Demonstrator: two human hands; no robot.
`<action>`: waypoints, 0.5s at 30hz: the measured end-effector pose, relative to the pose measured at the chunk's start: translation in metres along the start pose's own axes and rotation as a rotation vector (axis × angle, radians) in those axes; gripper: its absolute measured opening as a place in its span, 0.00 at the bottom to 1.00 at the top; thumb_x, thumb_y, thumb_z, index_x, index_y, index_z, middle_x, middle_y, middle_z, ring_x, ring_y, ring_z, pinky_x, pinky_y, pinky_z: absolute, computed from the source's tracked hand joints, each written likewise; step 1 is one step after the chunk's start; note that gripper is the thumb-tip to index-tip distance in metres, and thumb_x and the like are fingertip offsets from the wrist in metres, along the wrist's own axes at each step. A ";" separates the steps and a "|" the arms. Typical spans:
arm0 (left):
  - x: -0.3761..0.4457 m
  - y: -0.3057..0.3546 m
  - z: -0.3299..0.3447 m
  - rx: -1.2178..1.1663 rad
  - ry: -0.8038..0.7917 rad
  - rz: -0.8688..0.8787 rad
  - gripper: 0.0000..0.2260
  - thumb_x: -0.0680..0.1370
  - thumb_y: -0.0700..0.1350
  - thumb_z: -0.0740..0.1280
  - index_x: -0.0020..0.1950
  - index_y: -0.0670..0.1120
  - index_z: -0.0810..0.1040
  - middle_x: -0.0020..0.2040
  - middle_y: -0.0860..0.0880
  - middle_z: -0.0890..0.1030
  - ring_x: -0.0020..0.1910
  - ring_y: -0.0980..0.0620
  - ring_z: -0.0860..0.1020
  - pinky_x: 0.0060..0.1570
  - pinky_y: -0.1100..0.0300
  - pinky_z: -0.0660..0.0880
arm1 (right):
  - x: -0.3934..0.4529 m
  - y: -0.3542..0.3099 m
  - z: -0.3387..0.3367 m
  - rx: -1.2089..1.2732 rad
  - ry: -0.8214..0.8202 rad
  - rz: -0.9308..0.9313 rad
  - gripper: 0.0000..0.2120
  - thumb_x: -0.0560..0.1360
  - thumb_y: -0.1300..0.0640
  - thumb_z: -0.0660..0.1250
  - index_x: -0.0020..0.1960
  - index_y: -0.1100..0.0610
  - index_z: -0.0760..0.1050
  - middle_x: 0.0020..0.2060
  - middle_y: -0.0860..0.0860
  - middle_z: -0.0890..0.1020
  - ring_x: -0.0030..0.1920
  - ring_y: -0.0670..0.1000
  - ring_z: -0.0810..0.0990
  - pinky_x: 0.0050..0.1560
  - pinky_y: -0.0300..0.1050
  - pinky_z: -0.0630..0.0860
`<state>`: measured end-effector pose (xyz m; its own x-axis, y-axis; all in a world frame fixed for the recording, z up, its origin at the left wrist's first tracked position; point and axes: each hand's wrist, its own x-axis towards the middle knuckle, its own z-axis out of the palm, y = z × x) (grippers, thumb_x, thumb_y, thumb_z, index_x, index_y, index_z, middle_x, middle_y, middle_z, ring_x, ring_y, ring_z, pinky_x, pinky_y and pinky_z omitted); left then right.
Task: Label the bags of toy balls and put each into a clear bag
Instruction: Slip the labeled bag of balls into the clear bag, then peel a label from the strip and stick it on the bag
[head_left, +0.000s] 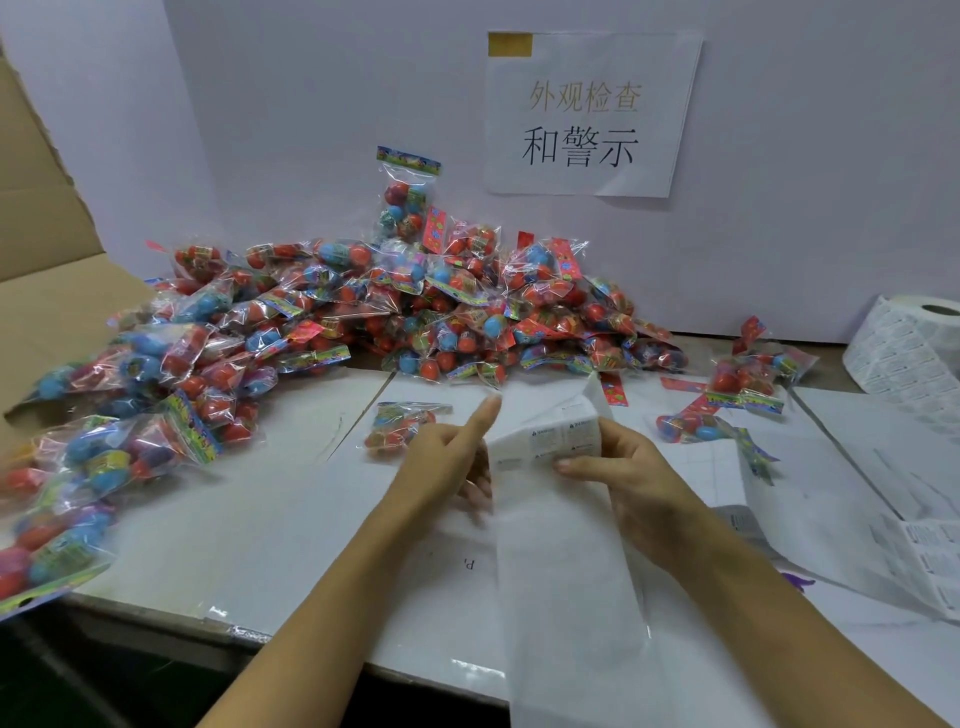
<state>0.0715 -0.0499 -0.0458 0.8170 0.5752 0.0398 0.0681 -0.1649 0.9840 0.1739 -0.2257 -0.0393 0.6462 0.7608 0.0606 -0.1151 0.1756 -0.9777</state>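
Observation:
A long white strip of labels (561, 530) runs from the table's front edge up to my hands. My right hand (618, 467) pinches its upper end, where printed labels show. At the strip's left edge, my left hand (447, 457) holds it with the thumb raised. One small bag of toy balls (397, 423) lies flat on the table just left of my left hand. A large heap of such bags (395, 306), with red and blue balls, fills the back of the table.
A roll of labels (914, 343) stands at the far right. More label strips (919, 551) lie at the right. Two bags (748, 384) sit at the right back. A cardboard box (47, 270) opens at the left. A paper sign (587, 114) hangs on the wall.

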 end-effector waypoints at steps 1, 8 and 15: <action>-0.001 0.001 0.001 -0.045 -0.120 -0.028 0.33 0.72 0.72 0.67 0.41 0.40 0.86 0.39 0.42 0.86 0.38 0.45 0.85 0.40 0.51 0.81 | 0.000 0.000 0.000 -0.002 -0.034 0.007 0.16 0.72 0.73 0.68 0.53 0.57 0.86 0.52 0.57 0.87 0.52 0.54 0.86 0.48 0.41 0.82; -0.002 0.004 -0.005 -0.260 -0.373 -0.134 0.21 0.73 0.58 0.73 0.65 0.53 0.81 0.58 0.46 0.86 0.56 0.50 0.84 0.53 0.55 0.80 | -0.007 0.004 0.005 -0.306 -0.163 -0.029 0.22 0.74 0.77 0.64 0.52 0.54 0.86 0.50 0.54 0.87 0.52 0.52 0.86 0.51 0.43 0.82; 0.000 -0.004 -0.004 -0.277 -0.302 0.068 0.18 0.72 0.37 0.78 0.60 0.47 0.83 0.57 0.44 0.86 0.55 0.46 0.85 0.50 0.56 0.82 | -0.008 -0.003 0.003 -0.338 -0.315 0.094 0.17 0.72 0.49 0.76 0.59 0.53 0.84 0.55 0.53 0.86 0.57 0.54 0.85 0.55 0.45 0.81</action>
<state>0.0689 -0.0464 -0.0488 0.9485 0.3025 0.0937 -0.1144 0.0512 0.9921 0.1667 -0.2307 -0.0360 0.3786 0.9252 -0.0244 0.1239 -0.0768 -0.9893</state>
